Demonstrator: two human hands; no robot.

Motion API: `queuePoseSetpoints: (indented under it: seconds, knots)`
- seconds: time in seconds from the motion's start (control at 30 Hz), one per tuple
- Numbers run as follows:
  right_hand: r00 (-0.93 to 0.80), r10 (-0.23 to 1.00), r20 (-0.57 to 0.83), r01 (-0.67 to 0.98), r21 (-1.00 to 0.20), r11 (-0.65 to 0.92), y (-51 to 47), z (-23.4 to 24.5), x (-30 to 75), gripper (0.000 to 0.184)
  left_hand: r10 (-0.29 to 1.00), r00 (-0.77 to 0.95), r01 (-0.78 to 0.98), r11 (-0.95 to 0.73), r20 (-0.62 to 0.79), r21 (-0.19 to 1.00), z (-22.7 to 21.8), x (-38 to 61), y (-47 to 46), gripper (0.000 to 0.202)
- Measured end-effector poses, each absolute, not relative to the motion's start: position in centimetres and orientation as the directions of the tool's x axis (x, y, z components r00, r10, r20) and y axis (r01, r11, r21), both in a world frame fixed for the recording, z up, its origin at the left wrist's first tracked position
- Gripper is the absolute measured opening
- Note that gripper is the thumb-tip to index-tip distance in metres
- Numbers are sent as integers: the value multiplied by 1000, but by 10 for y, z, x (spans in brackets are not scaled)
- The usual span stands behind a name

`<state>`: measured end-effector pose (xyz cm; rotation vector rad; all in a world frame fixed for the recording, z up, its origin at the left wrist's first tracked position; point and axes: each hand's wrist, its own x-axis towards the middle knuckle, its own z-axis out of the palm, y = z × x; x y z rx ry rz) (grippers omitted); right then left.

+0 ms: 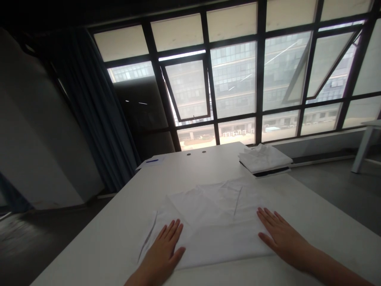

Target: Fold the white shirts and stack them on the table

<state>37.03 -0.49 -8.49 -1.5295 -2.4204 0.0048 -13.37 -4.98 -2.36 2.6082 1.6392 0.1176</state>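
A white garment (217, 234), probably a shirt, lies spread and partly folded on the white table (98, 238). Its folded edge runs across nearest me, and creases and flaps show on its far side. My left hand (163, 254) rests flat on the garment's left part, fingers outstretched and thumb apart. On the right side, my right hand (281, 236) lies palm down at the garment's edge, its fingers stretched and thumb spread. Neither hand grips the cloth.
Folded white clothes with a dark layer (264, 159) are stacked at the table's far right. A paper (159, 162) with a blue pen (152, 161) lies at the far left corner. Beyond stand windows and a blue curtain (89, 107). Another table (364, 147) is at right.
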Motion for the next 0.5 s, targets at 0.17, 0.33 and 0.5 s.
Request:
queuePoseSetpoints:
  seconds: [0.17, 0.33, 0.5]
  knots:
    - [-425, 882, 201, 851, -244, 466, -44, -69, 381, 66, 894, 443, 882, -424, -58, 206, 4, -139, -91, 75]
    - [-416, 903, 108, 834, -351, 426, -53, -23, 382, 36, 862, 448, 859, -342, -237, 380, 47, -151, -105, 62]
    - [-285, 945, 157, 898, -301, 321, 3, 2, 368, 26, 963, 258, 882, -201, -78, 427, 57, -166, -46, 51]
